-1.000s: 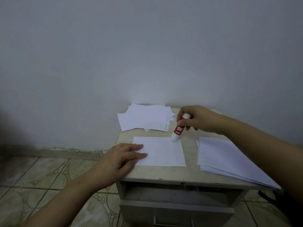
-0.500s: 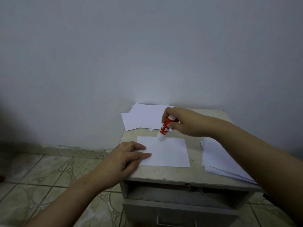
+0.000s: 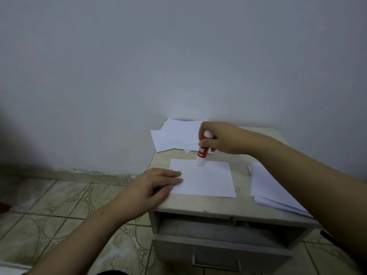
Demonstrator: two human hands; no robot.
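A white sheet of paper (image 3: 206, 179) lies flat on the small cabinet top (image 3: 241, 205). My left hand (image 3: 153, 185) rests flat on the sheet's left edge, fingers straight. My right hand (image 3: 224, 138) grips a red and white glue stick (image 3: 202, 152), held nearly upright with its white tip touching the sheet near the far edge.
A loose pile of white papers (image 3: 176, 136) lies at the back left of the cabinet against the wall. A stack of lined sheets (image 3: 266, 187) sits on the right. A drawer with a handle (image 3: 216, 262) is below. Tiled floor (image 3: 59, 211) spreads to the left.
My right hand has carried the glue stick leftward along the sheet's far edge. My left hand has stayed on the sheet. The camera view has shifted a little.
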